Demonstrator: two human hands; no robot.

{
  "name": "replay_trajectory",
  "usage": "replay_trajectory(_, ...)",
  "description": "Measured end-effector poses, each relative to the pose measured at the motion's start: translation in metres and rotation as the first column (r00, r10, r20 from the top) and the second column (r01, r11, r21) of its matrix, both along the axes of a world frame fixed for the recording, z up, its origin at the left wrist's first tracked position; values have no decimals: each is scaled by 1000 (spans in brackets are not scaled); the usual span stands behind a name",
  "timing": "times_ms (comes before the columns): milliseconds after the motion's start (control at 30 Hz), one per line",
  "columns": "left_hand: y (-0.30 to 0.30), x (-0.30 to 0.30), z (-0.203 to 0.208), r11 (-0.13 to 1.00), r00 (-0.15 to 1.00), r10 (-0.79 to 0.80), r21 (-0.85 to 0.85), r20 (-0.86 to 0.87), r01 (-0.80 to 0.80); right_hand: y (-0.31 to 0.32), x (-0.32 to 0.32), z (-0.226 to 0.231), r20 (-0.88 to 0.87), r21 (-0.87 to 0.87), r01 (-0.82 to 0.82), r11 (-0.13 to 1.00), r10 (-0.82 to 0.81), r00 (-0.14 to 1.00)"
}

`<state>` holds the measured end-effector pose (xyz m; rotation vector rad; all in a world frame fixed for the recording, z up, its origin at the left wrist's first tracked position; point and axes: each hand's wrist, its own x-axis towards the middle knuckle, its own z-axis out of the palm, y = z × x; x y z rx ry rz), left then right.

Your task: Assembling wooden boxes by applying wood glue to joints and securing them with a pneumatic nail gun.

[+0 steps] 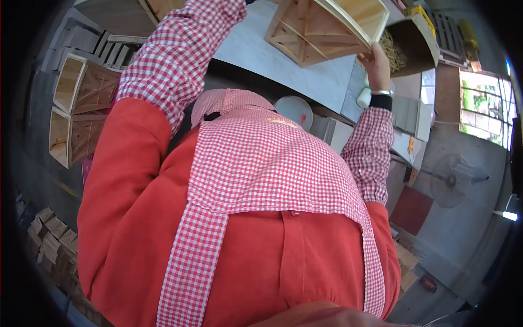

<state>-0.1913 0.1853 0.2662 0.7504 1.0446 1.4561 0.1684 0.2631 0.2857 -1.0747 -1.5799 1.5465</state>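
An open wooden box (313, 41) with crossed slats on its side rests on the pale worktable (248, 49). My right hand (377, 68) reaches up to the box's right corner, its fingers closed over the rim there. My left arm (169, 60), in a checked sleeve, stretches toward the top edge of the head view. Only a bit of dark cuff shows at its end; the left hand itself lies outside the picture.
A cardboard box (424, 46) holding thin straw-like strips stands right of the wooden box. Under the table edge is a round whitish container (294, 109). Similar wooden boxes (90, 87) are stacked at the left. A fan (451, 180) stands at the right.
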Motion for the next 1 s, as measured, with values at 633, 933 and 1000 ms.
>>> replay_trajectory(633,3,-8,11,981,991,-120,-157,-51,111,-2,7,7,46,-20,-14,1000,15,999)
replay_trajectory(933,-91,84,-24,947,947,-297,168,122,275,12,35,20,367,77,319,945,-324,872)
replay_trajectory(1000,-109,113,-39,972,940,-223,127,260,196,16,39,32,477,88,285,954,-292,829)
